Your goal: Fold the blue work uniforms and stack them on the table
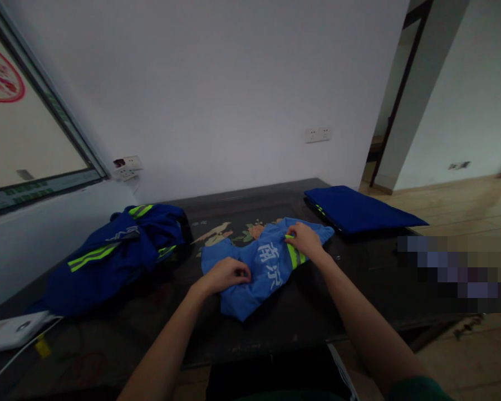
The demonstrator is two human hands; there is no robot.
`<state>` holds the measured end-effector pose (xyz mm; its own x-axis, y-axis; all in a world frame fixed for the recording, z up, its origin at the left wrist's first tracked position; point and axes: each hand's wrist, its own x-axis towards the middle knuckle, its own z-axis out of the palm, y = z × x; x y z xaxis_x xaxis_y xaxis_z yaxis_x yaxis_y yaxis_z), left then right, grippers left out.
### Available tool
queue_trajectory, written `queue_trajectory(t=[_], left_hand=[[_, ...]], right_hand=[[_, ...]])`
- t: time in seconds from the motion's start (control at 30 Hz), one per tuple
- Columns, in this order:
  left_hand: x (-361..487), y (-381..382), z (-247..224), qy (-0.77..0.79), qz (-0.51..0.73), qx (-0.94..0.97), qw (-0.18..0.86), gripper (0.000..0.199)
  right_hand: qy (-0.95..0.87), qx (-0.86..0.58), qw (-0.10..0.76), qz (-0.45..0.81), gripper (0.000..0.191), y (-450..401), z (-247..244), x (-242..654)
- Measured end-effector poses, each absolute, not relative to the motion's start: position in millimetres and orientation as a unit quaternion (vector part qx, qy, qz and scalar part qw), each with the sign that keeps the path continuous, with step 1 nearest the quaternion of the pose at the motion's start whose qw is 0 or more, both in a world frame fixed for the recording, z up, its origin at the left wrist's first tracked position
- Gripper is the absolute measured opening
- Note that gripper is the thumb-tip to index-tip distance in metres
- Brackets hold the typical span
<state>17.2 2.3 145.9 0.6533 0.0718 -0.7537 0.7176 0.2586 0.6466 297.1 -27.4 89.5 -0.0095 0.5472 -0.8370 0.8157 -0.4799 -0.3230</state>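
Note:
A light blue garment with white characters and a yellow-green reflective stripe lies bunched on the dark table, in front of me. My left hand rests on its left part, fingers curled together; whether cloth is pinched between them is too small to tell. At the stripe, on the garment's right side, my right hand is closed with thumb and fingertips gripping the cloth.
Dark blue clothing with reflective stripes is heaped at the left. A folded dark blue garment lies at the back right. A white device with a cable sits at the near left, and a wall stands behind the table.

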Motion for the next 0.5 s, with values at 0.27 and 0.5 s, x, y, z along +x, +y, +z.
queue_trajectory(t=[0.27,0.5], left_hand=[[23.4,25.0,164.2,0.507,-0.01,0.682,0.527,0.019],[37.9,99.6,181.0,0.593,0.028,0.666,0.451,0.018]], right_hand=[[0.397,0.79,-0.113,-0.453,0.021,-6.9,115.9,297.5],[0.412,0.739,-0.173,-0.504,0.028,-6.0,111.3,298.0]])
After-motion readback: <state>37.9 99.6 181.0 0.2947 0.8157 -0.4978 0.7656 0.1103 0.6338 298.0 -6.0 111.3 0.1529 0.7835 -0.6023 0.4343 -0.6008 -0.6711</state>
